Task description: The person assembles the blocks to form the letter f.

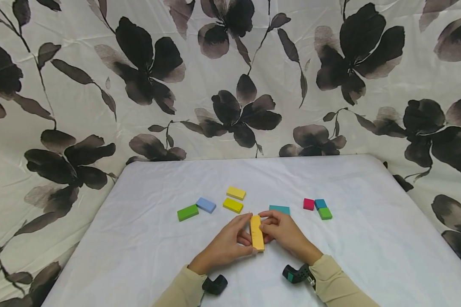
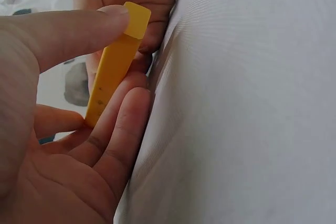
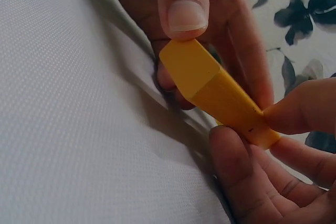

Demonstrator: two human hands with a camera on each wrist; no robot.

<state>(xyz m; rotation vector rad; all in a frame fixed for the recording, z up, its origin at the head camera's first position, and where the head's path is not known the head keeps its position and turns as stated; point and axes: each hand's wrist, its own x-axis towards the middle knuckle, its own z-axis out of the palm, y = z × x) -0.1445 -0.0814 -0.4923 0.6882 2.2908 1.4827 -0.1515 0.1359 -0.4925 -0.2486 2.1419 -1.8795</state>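
Between both hands, a long yellow block [image 1: 257, 233] is held near the middle of the white table. My left hand [image 1: 230, 242] grips it lengthwise, the thumb on its near end and a finger at its far end. In the left wrist view, that thumb [image 2: 113, 22] presses on the end of the yellow block [image 2: 114, 74]. My right hand [image 1: 288, 234] pinches the block from the right. The right wrist view shows the right fingertips [image 3: 289, 116] near the far end of the yellow block [image 3: 220, 93], where small dark marks show.
Beyond the hands lie two yellow blocks [image 1: 236, 192], with a blue block [image 1: 206, 205] and a green block [image 1: 188, 212] to their left. A teal block [image 1: 279, 209] is partly behind my right hand. Farther right, a red block [image 1: 308, 204], a small teal block [image 1: 320, 204] and a small green block [image 1: 325, 213] sit together.
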